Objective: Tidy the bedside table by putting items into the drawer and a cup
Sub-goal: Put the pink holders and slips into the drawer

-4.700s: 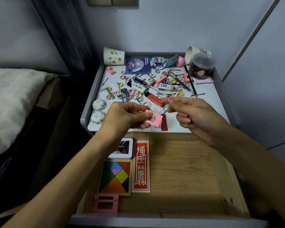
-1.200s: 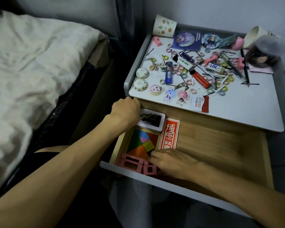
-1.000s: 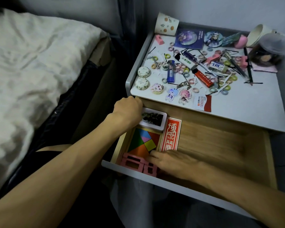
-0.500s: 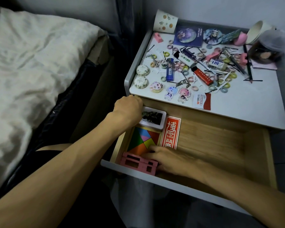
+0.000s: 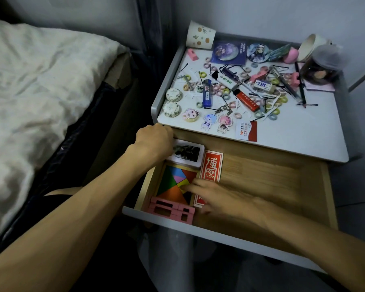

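The wooden drawer [image 5: 261,182] stands pulled out below the bedside table top [image 5: 293,140]. Along its left side lie a white card box [image 5: 186,152], a coloured tangram [image 5: 173,182], a red card pack [image 5: 212,167] and pink blocks [image 5: 171,209] at the front corner. My right hand [image 5: 215,197] hovers blurred over the tangram with straight fingers and holds nothing. My left hand [image 5: 154,142] curls over the drawer's left wall beside the white box. A spotted paper cup [image 5: 200,37] stands upside down at the table's back left.
The table top holds a blue lighter [image 5: 206,92], a red lighter [image 5: 245,100], character keychains [image 5: 216,121], several hair ties, pins and pens. A tipped cup [image 5: 310,46] and a plastic jar [image 5: 322,66] sit back right. A bed [image 5: 40,91] lies left.
My right hand has left the pink blocks, now gathered at the drawer's front left corner, and drawn back over the tangram. My left hand stays on the drawer's left wall.
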### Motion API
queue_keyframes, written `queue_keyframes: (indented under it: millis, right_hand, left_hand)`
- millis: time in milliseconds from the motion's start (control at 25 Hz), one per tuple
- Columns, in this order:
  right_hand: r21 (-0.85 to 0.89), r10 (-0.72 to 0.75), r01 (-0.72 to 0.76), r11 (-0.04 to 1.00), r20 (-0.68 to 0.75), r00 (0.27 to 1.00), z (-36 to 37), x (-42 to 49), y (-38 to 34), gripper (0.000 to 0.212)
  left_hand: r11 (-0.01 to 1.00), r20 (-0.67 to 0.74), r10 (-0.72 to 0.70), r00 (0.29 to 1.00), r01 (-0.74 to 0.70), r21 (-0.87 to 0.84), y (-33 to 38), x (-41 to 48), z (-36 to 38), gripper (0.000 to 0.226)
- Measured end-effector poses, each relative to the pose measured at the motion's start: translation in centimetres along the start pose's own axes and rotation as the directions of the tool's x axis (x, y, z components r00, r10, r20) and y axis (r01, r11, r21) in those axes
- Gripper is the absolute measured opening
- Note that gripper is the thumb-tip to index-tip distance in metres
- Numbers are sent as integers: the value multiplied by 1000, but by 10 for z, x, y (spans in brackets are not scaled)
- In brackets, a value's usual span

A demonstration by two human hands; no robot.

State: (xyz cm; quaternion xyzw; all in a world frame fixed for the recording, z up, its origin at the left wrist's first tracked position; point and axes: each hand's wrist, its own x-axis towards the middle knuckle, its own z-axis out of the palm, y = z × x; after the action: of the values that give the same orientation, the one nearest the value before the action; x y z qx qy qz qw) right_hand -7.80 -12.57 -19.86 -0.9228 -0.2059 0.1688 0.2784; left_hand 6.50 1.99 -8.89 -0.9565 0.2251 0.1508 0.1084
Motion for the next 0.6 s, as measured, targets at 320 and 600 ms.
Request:
queue_keyframes:
  millis: [320,600]
  right_hand:
    - [-35,169,-209,977,-462,870,-136,-45,7,23]
    - [-59,382,-613,788,-734,562,-256,-44,114,21]
  left_hand:
    - [690,-399,159,903,-391,-609,34,0,-70,14]
    - [606,-484,125,866,-453,-654,111,87,-116,15]
